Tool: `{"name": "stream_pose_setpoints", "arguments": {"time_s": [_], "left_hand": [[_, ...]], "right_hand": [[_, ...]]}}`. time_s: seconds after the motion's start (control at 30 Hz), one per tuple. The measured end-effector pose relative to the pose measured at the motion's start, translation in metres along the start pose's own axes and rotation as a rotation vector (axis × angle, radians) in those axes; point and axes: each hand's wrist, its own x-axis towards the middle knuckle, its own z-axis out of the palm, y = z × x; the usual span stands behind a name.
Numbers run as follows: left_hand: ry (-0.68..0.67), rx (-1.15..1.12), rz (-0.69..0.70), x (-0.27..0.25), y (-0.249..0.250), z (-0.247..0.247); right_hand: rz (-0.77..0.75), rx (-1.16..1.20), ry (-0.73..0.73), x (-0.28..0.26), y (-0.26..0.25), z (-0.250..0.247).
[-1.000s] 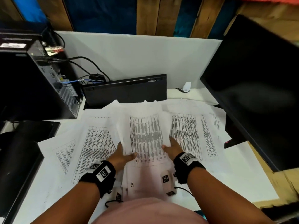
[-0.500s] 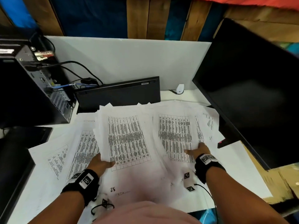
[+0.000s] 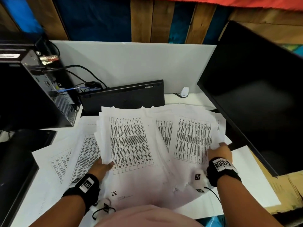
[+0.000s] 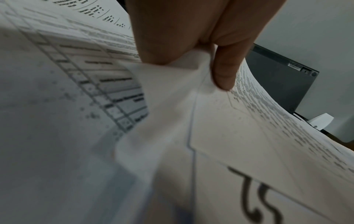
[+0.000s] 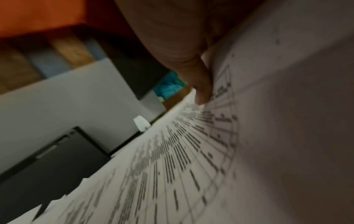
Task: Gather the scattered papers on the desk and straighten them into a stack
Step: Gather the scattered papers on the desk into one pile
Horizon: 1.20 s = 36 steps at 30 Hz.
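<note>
Printed sheets with tables cover the white desk (image 3: 255,185). My left hand (image 3: 102,166) grips the lower left edge of a gathered bundle of papers (image 3: 129,141), thumb on top; the left wrist view shows the thumb (image 4: 222,72) pinching that bundle (image 4: 249,121). My right hand (image 3: 220,152) holds the lower right corner of another printed sheet (image 3: 193,138) lying to the right, thumb (image 5: 201,84) on its top face (image 5: 191,159) and fingers hidden beneath. More loose sheets (image 3: 82,154) lie spread at the left under the bundle.
A black monitor (image 3: 255,89) stands close at the right, its base beside the right-hand sheets. A black keyboard (image 3: 123,97) leans at the back against a white partition. A computer tower (image 3: 32,95) with cables stands at the left. A small white device (image 3: 184,92) sits at the back.
My right hand let go of the central bundle and moved right to the sheet near the monitor, now lifting its corner. The left hand keeps the bundle, shifted slightly left.
</note>
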Motion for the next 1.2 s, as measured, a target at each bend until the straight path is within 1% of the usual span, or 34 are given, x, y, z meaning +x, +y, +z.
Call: {"name": "stream_pose_setpoints", "arguments": {"time_s": [0.07,0.13,0.17,0.23,0.3,0.33,0.4,0.47,0.53,0.57,0.6,0.67,0.73,0.83,0.87,0.93,0.97,1.0,1.03,1.07,1.1,1.13,1.2], "left_hand": [[0.008,-0.025,-0.013,0.002,-0.001,-0.002],[0.003,-0.021,-0.024,0.001,-0.002,-0.002],[0.005,-0.023,-0.026,0.002,-0.003,-0.002],[0.01,-0.04,-0.021,0.002,-0.003,-0.002],[0.004,-0.05,-0.023,0.001,-0.003,-0.002],[0.004,-0.039,-0.025,-0.003,0.0,-0.001],[0.019,-0.029,-0.027,-0.008,0.003,0.0],[0.018,-0.053,-0.004,-0.016,0.009,0.001],[-0.012,-0.077,0.003,-0.03,0.018,0.001],[-0.027,-0.083,0.0,-0.033,0.02,0.001],[-0.031,-0.076,0.001,-0.033,0.02,0.001],[-0.025,-0.077,0.0,-0.027,0.018,0.001],[-0.04,-0.093,-0.006,-0.029,0.02,0.0],[-0.066,-0.132,-0.031,-0.031,0.026,-0.002],[-0.1,-0.125,-0.019,-0.03,0.026,-0.003],[-0.163,-0.215,-0.046,-0.03,0.026,-0.004],[-0.153,-0.233,-0.038,-0.029,0.025,-0.004],[-0.151,-0.201,0.0,-0.029,0.023,-0.003],[-0.129,-0.097,0.026,-0.026,0.019,-0.001],[-0.091,0.015,0.065,-0.028,0.018,0.001],[-0.04,0.094,0.069,-0.028,0.017,0.002],[0.005,0.136,0.095,-0.026,0.018,0.002],[0.093,0.124,0.089,-0.02,0.015,-0.006]], "right_hand": [[-0.094,-0.115,0.008,-0.004,-0.009,-0.013],[-0.143,-0.207,0.042,-0.012,-0.019,-0.023],[-0.189,-0.252,0.095,-0.017,-0.024,-0.027],[-0.351,-0.267,0.21,-0.032,-0.039,-0.035],[-0.534,-0.173,0.273,-0.048,-0.057,-0.048],[-0.595,-0.115,0.303,-0.056,-0.067,-0.057],[-0.672,0.026,0.367,-0.072,-0.088,-0.079],[-0.715,0.229,0.406,-0.086,-0.107,-0.102],[-0.709,0.42,0.361,-0.095,-0.123,-0.12],[-0.687,0.464,0.312,-0.096,-0.128,-0.121],[-0.662,0.458,0.257,-0.096,-0.133,-0.118],[-0.602,0.375,0.105,-0.093,-0.132,-0.091],[-0.509,0.276,-0.101,-0.097,-0.122,-0.048],[-0.446,0.107,-0.319,-0.111,-0.101,0.019],[-0.41,0.075,-0.392,-0.116,-0.092,0.037],[-0.341,0.004,-0.532,-0.126,-0.079,0.065],[-0.339,-0.04,-0.589,-0.131,-0.074,0.077],[-0.358,-0.088,-0.644,-0.133,-0.071,0.087],[-0.377,-0.129,-0.692,-0.136,-0.07,0.094],[-0.386,-0.151,-0.715,-0.135,-0.07,0.098],[-0.382,-0.158,-0.705,-0.132,-0.071,0.099],[-0.361,-0.149,-0.647,-0.126,-0.073,0.098],[-0.253,-0.17,-0.415,-0.108,-0.072,0.089]]}}
